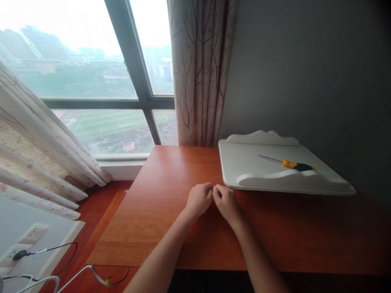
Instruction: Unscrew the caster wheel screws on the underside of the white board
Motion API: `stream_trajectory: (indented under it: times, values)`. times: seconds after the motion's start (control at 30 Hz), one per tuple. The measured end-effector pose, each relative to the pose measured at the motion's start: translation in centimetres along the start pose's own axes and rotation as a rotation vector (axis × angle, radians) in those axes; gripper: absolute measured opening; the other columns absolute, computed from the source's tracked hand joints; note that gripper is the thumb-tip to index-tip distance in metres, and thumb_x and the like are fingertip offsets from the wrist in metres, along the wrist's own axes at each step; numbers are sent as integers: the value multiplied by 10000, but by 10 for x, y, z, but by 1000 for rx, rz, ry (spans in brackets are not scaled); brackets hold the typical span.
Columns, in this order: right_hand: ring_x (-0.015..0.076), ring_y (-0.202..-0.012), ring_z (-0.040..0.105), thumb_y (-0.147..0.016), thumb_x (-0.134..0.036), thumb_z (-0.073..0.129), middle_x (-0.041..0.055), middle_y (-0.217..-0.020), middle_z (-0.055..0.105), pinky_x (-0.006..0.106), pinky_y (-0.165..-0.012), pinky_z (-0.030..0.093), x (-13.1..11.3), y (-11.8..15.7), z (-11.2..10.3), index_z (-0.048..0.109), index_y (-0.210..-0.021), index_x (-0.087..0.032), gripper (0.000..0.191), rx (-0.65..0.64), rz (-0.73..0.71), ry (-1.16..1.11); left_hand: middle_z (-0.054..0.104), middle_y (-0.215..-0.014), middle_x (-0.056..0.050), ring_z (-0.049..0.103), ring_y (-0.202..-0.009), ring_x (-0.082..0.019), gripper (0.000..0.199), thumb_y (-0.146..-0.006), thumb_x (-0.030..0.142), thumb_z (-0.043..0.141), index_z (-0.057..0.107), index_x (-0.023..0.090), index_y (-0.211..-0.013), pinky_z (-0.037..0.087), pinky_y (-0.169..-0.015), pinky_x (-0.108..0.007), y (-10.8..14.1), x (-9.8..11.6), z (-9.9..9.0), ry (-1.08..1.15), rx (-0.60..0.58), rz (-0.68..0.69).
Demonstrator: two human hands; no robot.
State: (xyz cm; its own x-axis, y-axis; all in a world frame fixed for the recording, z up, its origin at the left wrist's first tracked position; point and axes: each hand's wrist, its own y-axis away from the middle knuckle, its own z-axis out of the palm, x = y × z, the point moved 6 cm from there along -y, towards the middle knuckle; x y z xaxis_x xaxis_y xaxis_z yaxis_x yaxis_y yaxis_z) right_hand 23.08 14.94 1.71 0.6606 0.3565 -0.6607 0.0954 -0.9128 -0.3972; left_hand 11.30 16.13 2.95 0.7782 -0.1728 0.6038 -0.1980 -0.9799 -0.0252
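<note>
My left hand [199,198] and my right hand [226,201] meet at the fingertips above the brown wooden table [143,215]. Both are closed, their fingers curled inward. Whatever they may hold between them is hidden or too small to make out. Just beyond my right hand lies a white board [244,158] with wavy raised edges. On the board rests a screwdriver [297,166] with a yellow and black handle, its metal shaft pointing left.
Behind the table are a window [100,73], a patterned curtain [198,73] and a grey wall [299,69]. Another curtain [45,130] hangs at the left. Below it, a black plug [20,255] sits in a wall socket, with cables [88,267] near the table's left corner.
</note>
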Motion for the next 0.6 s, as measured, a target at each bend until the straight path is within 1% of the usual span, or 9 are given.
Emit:
stream_trajectory:
  times: [0.4,0.6]
  values:
    - [147,-595,503,-944,-267,403,29,-650,628,281,-606,314,1,0,0,520,-638,-216,331,5,-3,11,695,-739,-57,569,-663,-175,295,-917,188,452,687,184,-739,309,-621,-279,-1,-2,3,-4,4,6]
    - [148,-599,509,-945,-263,402,22,-639,612,274,-610,320,3,0,2,495,-634,-220,327,-5,-7,8,686,-728,-51,558,-649,-169,291,-916,194,451,670,188,-724,299,-616,-277,-1,-3,3,6,15,18]
